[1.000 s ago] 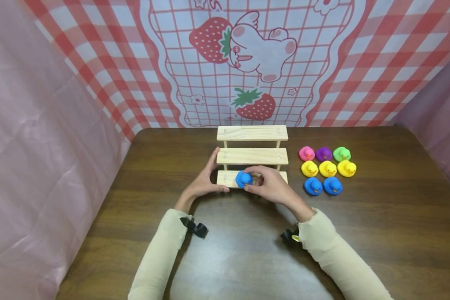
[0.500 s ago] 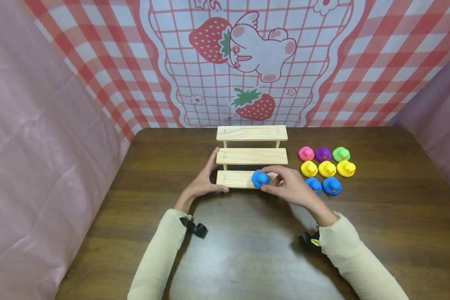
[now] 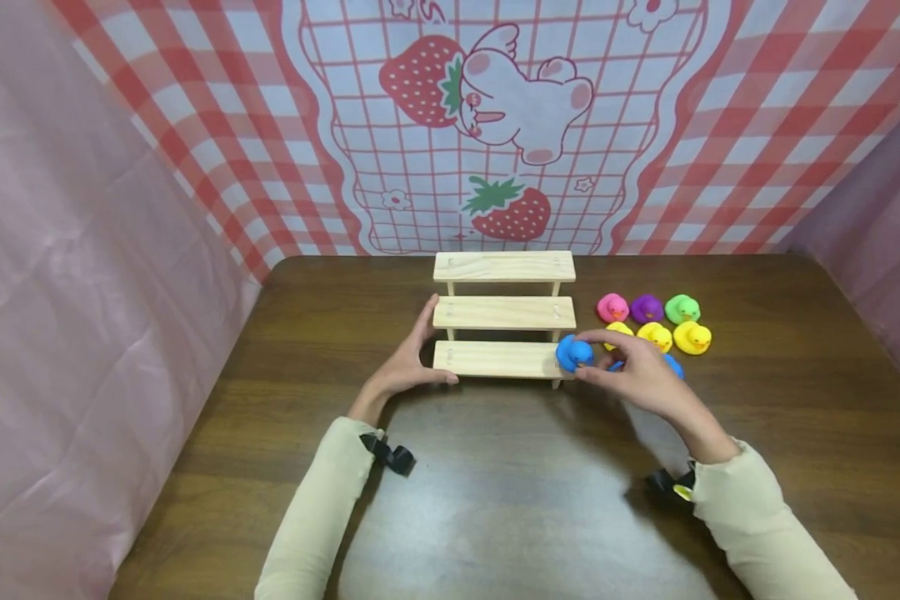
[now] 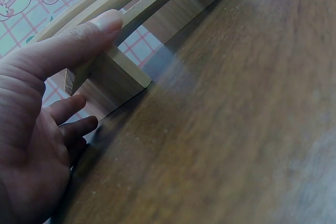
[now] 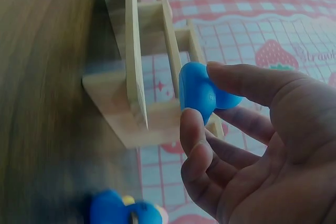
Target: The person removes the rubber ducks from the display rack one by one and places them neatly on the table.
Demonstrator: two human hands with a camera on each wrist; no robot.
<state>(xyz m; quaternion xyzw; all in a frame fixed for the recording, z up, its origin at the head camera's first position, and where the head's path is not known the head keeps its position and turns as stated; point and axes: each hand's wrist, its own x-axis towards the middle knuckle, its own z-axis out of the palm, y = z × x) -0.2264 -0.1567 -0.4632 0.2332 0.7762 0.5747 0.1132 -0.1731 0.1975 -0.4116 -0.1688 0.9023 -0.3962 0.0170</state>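
Observation:
A blue rubber duck [image 3: 573, 354] is pinched between the thumb and fingers of my right hand [image 3: 645, 375]. In the head view it overlaps the right end of the lowest step of a three-tier wooden stand [image 3: 495, 358]; in the right wrist view the held duck [image 5: 197, 90] shows apart from the planks. My left hand [image 3: 405, 362] holds the stand's left end, its thumb [image 4: 107, 22] on the front plank and other fingers beside the end support. Behind my right hand, two more blue ducks [image 3: 673, 365] are partly hidden.
Right of the stand, three yellow ducks [image 3: 692, 338] form a row. Behind them sit a pink duck [image 3: 612, 307], a purple duck [image 3: 647, 308] and a green duck [image 3: 682, 308]. A checked cloth [image 3: 270, 125] hangs behind the brown table [image 3: 457, 500].
My right hand has carried the blue duck rightward along the lowest step, from near its middle to its right end. My left hand and the stand have stayed put.

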